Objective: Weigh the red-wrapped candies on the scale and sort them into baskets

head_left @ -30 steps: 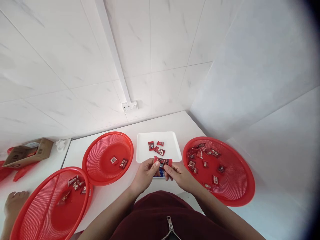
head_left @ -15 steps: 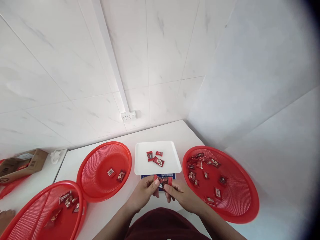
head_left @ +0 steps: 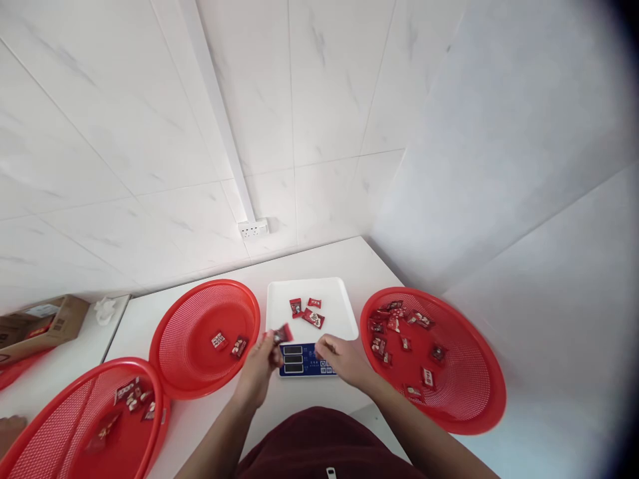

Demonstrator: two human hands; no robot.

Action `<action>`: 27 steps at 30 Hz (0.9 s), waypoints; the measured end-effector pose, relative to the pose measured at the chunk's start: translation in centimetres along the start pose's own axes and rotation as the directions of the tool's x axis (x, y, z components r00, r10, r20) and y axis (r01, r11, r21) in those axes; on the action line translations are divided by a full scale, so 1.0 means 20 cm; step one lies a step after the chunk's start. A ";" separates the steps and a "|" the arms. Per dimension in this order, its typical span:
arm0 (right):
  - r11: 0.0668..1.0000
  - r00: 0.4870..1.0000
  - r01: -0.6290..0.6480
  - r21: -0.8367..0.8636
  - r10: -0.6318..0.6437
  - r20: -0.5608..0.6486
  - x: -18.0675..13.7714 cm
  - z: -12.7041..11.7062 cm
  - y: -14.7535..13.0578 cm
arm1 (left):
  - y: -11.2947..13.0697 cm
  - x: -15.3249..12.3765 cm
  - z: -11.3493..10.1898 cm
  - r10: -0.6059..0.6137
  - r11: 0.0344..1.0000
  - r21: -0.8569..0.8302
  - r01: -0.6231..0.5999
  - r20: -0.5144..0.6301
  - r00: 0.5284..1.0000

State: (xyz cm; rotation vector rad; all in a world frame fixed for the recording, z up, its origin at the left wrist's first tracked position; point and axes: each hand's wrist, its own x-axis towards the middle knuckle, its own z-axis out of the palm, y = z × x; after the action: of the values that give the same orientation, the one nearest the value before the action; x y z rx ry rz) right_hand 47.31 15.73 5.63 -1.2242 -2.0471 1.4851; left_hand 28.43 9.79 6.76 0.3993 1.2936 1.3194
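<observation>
White, faintly veined tile forms the wall (head_left: pixel 339 80) across the upper frame. Below it lies a white surface (head_left: pixel 372 266). Three red baskets follow: the right basket (head_left: pixel 482 362), at lower right, has many packets scattered inside; the corner basket (head_left: pixel 60 426), cut off at lower left, holds several; the round basket (head_left: pixel 180 332), left of centre, holds two. Between the round and right baskets sits a blue-panelled scale (head_left: pixel 308 367) with a white tray (head_left: pixel 337 293). At far left is a brown box (head_left: pixel 72 319). In the lower centre, the left hand (head_left: pixel 257 369) has its grip closed on one packet (head_left: pixel 283 333), raised over the tray's near left corner. The right hand (head_left: pixel 344 359) is curled above the panel's right end; whether its grip holds anything, I cannot tell. Another person's hand (head_left: pixel 10 432) shows at the left edge. Smaller are the socket (head_left: pixel 253 229), a white tissue (head_left: pixel 104 311) beside the box, and three red packets (head_left: pixel 313 318) grouped on the tray.
</observation>
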 end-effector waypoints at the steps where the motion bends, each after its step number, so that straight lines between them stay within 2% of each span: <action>1: 0.992 0.998 0.000 -0.128 -0.007 -0.055 0.04 0.00 0.05 | 0.00 0.03 -0.05 -0.043 0.993 -0.112 0.033 -0.088 0.995; 2: 0.965 0.996 -0.003 -0.263 -0.019 -0.083 0.09 0.00 0.10 | 0.00 0.06 -0.12 -0.109 0.977 -0.197 0.076 -0.164 0.980; 4: 0.867 0.997 -0.032 -0.497 -0.006 -0.075 0.17 0.00 0.19 | 0.00 0.11 -0.24 -0.262 0.932 -0.325 0.163 -0.290 0.920; 7: 0.774 0.997 -0.063 -0.630 0.082 0.002 0.27 0.01 0.29 | -0.02 0.14 -0.40 -0.366 0.884 -0.430 0.181 -0.397 0.842; 9: 0.760 0.991 -0.059 -0.648 0.122 0.053 0.31 0.02 0.32 | -0.03 0.14 -0.45 -0.361 0.882 -0.440 0.167 -0.406 0.839; 11: 0.762 0.988 -0.045 -0.647 0.130 0.085 0.33 0.03 0.34 | -0.03 0.13 -0.46 -0.347 0.884 -0.438 0.164 -0.378 0.859; 14: 0.772 0.992 -0.036 -0.635 0.106 0.072 0.35 0.05 0.36 | -0.04 0.12 -0.42 -0.333 0.889 -0.422 0.180 -0.322 0.886; 17: 0.811 0.996 -0.077 -0.580 0.084 -0.015 0.34 0.06 0.37 | -0.06 0.12 -0.34 -0.345 0.896 -0.381 0.228 -0.276 0.897; 20: 0.895 0.988 -0.129 -0.426 0.081 -0.128 0.32 0.05 0.38 | -0.12 0.11 -0.25 -0.379 0.905 -0.286 0.315 -0.208 0.901; 23: 0.962 0.983 -0.092 -0.256 0.046 -0.180 0.25 0.03 0.33 | -0.15 0.10 -0.15 -0.372 0.927 -0.103 0.362 -0.105 0.922; 25: 0.987 0.990 -0.016 -0.158 -0.006 -0.143 0.18 0.00 0.25 | -0.15 0.09 -0.09 -0.294 0.953 0.068 0.295 -0.022 0.956; 27: 0.997 0.996 0.064 -0.042 -0.066 -0.052 0.10 -0.03 0.14 | -0.12 0.07 -0.03 -0.179 0.950 0.274 0.152 0.076 0.981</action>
State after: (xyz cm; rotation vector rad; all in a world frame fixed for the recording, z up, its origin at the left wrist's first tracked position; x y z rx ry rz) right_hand 47.77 17.88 2.95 -1.1879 -2.0709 1.3742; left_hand 28.65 10.04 3.98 0.5254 1.3937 0.9747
